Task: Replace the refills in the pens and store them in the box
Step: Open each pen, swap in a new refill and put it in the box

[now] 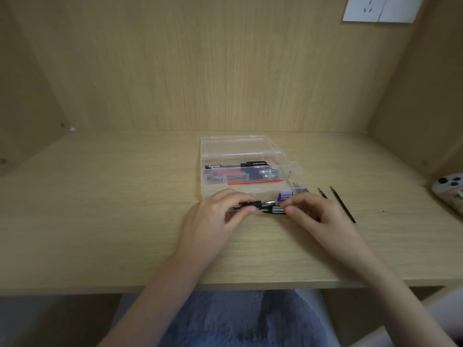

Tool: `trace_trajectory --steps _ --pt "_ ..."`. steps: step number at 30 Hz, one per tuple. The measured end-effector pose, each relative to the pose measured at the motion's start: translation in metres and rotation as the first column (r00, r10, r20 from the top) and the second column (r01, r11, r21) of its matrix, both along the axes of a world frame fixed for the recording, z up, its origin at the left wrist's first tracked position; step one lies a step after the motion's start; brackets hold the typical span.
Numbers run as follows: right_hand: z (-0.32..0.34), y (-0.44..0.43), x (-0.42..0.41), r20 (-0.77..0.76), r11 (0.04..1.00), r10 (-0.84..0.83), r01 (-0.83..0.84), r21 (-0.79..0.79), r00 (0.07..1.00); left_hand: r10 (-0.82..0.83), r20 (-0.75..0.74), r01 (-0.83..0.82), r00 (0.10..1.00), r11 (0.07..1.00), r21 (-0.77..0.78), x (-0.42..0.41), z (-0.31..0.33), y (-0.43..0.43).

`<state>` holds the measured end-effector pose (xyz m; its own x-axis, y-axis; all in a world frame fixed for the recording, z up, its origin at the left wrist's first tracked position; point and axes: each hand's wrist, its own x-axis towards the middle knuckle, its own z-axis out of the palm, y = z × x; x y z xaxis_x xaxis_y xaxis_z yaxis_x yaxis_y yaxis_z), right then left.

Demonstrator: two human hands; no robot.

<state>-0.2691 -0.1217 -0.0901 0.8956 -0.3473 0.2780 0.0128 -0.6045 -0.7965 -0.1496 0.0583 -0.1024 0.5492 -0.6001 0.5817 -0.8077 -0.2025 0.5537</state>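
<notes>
A clear plastic box (218, 156) lies open in the middle of the wooden desk, with several pens (240, 172) and a red refill (255, 182) inside. Just in front of the box, my left hand (215, 221) pinches the black-gripped barrel of a pen (250, 204). My right hand (315, 219) pinches the pen's tip end (275, 210), close to the left hand's fingers. A small purple piece (284, 195) sits behind my right fingers at the box's front edge. Two black refills (342, 205) lie on the desk to the right of my right hand.
The desk (125, 209) sits in a wooden alcove with a back wall and side panels. A phone (451, 191) lies at the far right edge. A white wall socket (380, 8) is at the top right. My lap, in blue cloth, is below the desk's front edge.
</notes>
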Motion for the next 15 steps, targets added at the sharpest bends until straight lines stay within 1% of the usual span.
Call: trace_trajectory --steps 2,4,8,15 --pt "0.003 -0.003 -0.002 0.055 0.994 -0.004 -0.002 0.112 0.998 -0.004 -0.008 0.004 1.000 1.000 -0.003 0.000 0.000 0.000" --pt "0.003 -0.003 -0.002 0.098 0.984 -0.021 0.003 0.179 0.995 -0.004 -0.005 0.004 1.000 1.000 -0.002 0.001 0.000 0.000" --pt "0.003 0.002 0.002 0.133 0.984 -0.011 -0.013 0.177 0.991 -0.009 -0.007 0.009 1.000 1.000 0.004 0.000 -0.001 0.000" --pt "-0.001 0.013 0.010 0.125 0.977 0.034 -0.059 0.206 0.992 -0.031 -0.037 0.031 0.999 1.000 -0.004 -0.002 -0.001 -0.001"
